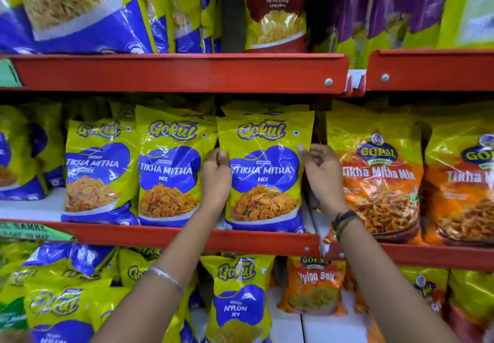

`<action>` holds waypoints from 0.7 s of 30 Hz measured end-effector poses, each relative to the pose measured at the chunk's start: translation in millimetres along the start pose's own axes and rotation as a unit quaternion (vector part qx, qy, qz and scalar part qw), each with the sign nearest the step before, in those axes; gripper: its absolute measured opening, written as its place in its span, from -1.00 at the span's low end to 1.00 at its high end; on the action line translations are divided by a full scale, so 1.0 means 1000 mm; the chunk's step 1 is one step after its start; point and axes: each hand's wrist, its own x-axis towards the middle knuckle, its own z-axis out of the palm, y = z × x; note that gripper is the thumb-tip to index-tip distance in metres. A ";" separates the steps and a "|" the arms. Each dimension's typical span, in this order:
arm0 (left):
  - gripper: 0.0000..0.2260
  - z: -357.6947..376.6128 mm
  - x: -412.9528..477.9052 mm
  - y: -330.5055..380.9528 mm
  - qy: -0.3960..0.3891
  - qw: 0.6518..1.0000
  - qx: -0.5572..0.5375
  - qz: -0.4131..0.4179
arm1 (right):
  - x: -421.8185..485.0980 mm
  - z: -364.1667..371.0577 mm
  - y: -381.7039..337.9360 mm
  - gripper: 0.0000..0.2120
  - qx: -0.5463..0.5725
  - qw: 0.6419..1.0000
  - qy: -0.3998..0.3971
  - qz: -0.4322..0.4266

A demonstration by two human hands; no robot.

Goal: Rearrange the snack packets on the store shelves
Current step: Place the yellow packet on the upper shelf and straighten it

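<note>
**Labels and fittings around the display**

A green printed label (24, 231) lies at the lower left of the frame, its lettering too blurred to read. A plainer green tag (8, 73) sits at the far left edge, higher up. Right of centre in the upper half, a white plastic bracket (355, 80) fills a narrow gap. A silver screw (328, 82) is just left of it and another screw (385, 77) just right. A smaller third screw (307, 249) shows below centre.

Glossy, crinkled plastic film on the Tikha Mitha packet (264, 171), highlights streaking it; at its 3 o'clock the orange packet (379, 179) shines likewise; painted metal shelf edge (187, 237) at 6 o'clock looks smooth, semi-matt
</note>
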 end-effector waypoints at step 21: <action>-0.60 0.023 -0.039 -0.012 -0.031 0.893 0.290 0.344 | -0.046 0.028 0.006 -0.55 -0.244 0.927 -0.031 -0.283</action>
